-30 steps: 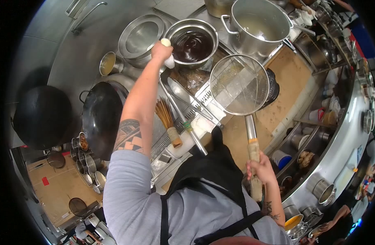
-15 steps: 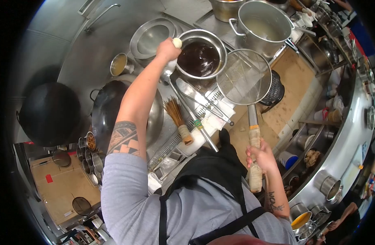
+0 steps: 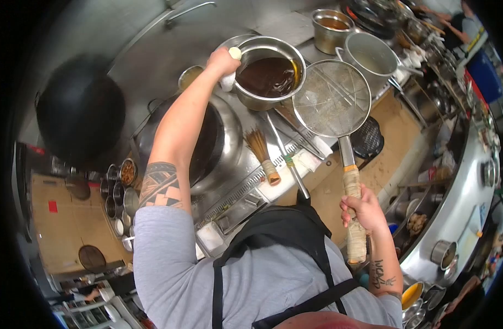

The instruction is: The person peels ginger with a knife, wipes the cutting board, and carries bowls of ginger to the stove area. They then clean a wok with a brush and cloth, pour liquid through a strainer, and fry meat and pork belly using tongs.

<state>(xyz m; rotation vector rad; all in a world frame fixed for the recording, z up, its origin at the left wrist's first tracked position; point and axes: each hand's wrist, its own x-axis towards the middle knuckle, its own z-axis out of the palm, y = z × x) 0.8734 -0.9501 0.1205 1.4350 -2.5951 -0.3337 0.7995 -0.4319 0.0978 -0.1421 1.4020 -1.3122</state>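
My left hand (image 3: 223, 64) is wrapped round a white cloth and the handle of a metal pot (image 3: 262, 50). Dark brown liquid (image 3: 265, 78) fills part of the pot, with an amber streak at its right side. In my right hand (image 3: 365, 208) is the tape-wrapped handle of a large round strainer (image 3: 331, 101), its mesh held flat just right of the pot, rims nearly meeting. Below them lie a bamboo brush (image 3: 259, 151) and a long metal-handled tool (image 3: 288, 159) with green binding.
A big wok (image 3: 191, 148) sits on the range to the left, and a dark round wok (image 3: 80, 112) stands farther left. Beyond the strainer are a tall pot (image 3: 396, 57) of cloudy liquid and a pot (image 3: 324, 37) of orange-brown liquid. Shelves and a steel counter (image 3: 465, 192) run along the right.
The view has shifted, with the range and tools now farther right. My pot covers more of the metal basin behind it, and an amber streak shows in its liquid. Both grips are unchanged.
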